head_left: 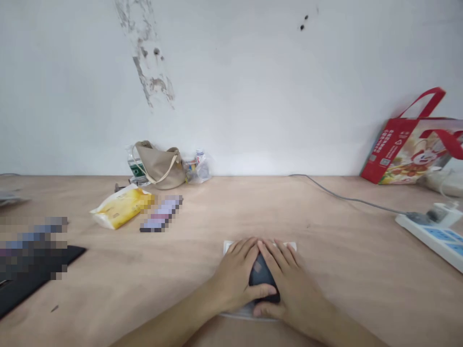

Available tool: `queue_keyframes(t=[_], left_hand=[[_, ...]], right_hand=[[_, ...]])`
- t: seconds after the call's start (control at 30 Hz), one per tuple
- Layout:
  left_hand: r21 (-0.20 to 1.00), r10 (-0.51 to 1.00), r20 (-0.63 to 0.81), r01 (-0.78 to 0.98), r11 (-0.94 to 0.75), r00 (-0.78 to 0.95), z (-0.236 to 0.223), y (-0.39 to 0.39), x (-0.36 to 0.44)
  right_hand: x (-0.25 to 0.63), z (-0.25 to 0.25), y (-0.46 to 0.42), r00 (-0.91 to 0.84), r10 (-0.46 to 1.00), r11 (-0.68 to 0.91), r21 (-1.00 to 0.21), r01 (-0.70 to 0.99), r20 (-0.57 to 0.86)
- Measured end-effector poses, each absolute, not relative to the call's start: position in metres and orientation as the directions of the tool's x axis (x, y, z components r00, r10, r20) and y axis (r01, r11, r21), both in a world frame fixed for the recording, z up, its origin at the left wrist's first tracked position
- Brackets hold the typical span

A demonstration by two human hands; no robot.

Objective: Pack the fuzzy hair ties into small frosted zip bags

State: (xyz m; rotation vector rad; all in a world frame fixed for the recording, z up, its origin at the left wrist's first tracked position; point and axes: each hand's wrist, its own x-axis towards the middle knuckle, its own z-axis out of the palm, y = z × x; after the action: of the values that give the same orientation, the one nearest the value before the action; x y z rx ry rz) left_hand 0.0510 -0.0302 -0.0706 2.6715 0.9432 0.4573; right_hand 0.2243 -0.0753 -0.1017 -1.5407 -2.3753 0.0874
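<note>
Left hand (231, 282) and right hand (294, 299) grasp a dark rounded object (261, 277) from either side, equally near; long axis runs fore-aft, above a white sheet (228, 247).

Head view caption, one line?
Left hand and right hand cup a dark object on a white sheet on a wooden desk.

**Room Around the Hands**

The hands (289, 294) can slide right on the tabletop (347, 260) until the gray cord (347, 198) and white power strip (430, 236) block them. Left, a yellow packet (122, 206) and flat black thing (32, 284) stand in the way.
</note>
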Motion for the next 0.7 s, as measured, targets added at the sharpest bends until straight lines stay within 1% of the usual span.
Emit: queue_keyframes(t=[0.1,0.2,0.27,0.37,0.5,0.57,0.7], left_hand=[[0.386,0.636,0.239,0.529,-0.756,0.734,-0.067,-0.032,0.048],[0.468,0.649,0.279,0.490,-0.735,0.708,-0.064,-0.028,0.043],[0.535,0.696,0.294,0.490,-0.688,0.656,-0.064,-0.022,0.039],[0.600,0.799,0.282,0.552,-0.578,0.530,-0.065,-0.010,0.035],[0.624,0.872,0.250,0.619,-0.477,0.420,-0.068,0.004,0.032],[0.637,0.883,0.235,0.622,-0.455,0.406,-0.069,0.008,0.032],[0.668,0.894,0.205,0.611,-0.425,0.398,-0.070,0.011,0.031]], right_hand=[[0.227,-0.102,-0.077,-0.394,0.894,0.435,-0.199,0.878,0.212],[0.229,-0.103,-0.078,-0.423,0.881,0.461,-0.187,0.867,0.212],[0.229,-0.106,-0.077,-0.440,0.872,0.478,-0.183,0.859,0.215],[0.228,-0.111,-0.074,-0.454,0.865,0.491,-0.180,0.852,0.214],[0.229,-0.118,-0.066,-0.477,0.860,0.508,-0.211,0.835,0.182],[0.230,-0.117,-0.064,-0.489,0.861,0.508,-0.226,0.831,0.140],[0.226,-0.106,-0.065,-0.437,0.897,0.441,-0.232,0.867,0.070]])
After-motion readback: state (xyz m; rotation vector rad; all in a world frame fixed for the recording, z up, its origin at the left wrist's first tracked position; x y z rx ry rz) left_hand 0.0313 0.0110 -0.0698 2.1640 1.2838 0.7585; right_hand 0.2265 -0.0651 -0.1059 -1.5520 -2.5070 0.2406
